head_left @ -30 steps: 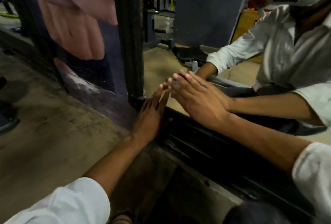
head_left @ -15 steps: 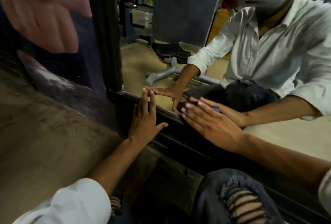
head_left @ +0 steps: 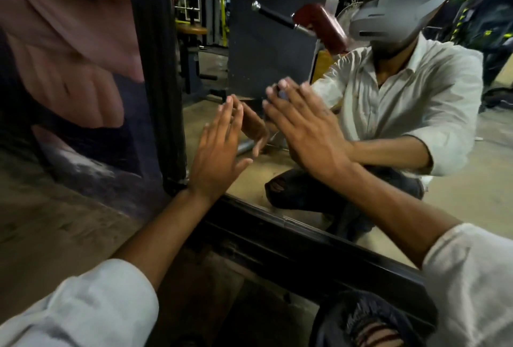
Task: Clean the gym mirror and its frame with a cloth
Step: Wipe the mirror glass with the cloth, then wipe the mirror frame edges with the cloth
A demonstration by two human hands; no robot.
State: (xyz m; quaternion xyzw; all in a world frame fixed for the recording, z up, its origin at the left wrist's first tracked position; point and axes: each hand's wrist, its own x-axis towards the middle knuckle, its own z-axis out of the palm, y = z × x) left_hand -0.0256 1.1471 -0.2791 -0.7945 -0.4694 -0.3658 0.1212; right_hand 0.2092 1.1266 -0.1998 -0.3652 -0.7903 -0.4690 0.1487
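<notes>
Our right hand (head_left: 312, 137), fingers straight, presses the cloth (head_left: 282, 94) on the mirror (head_left: 277, 41); the frame's upright (head_left: 158, 97) stands left, nearer our flat, empty left hand (head_left: 219, 149).

At left we see a blurred poster (head_left: 69, 69) of a bare torso above a worn concrete floor (head_left: 55, 224); farther off we make out a dark upright panel (head_left: 272, 49), a red pad (head_left: 319, 24) beside a black bar (head_left: 274, 17), and a round tan seat (head_left: 191, 30).
</notes>
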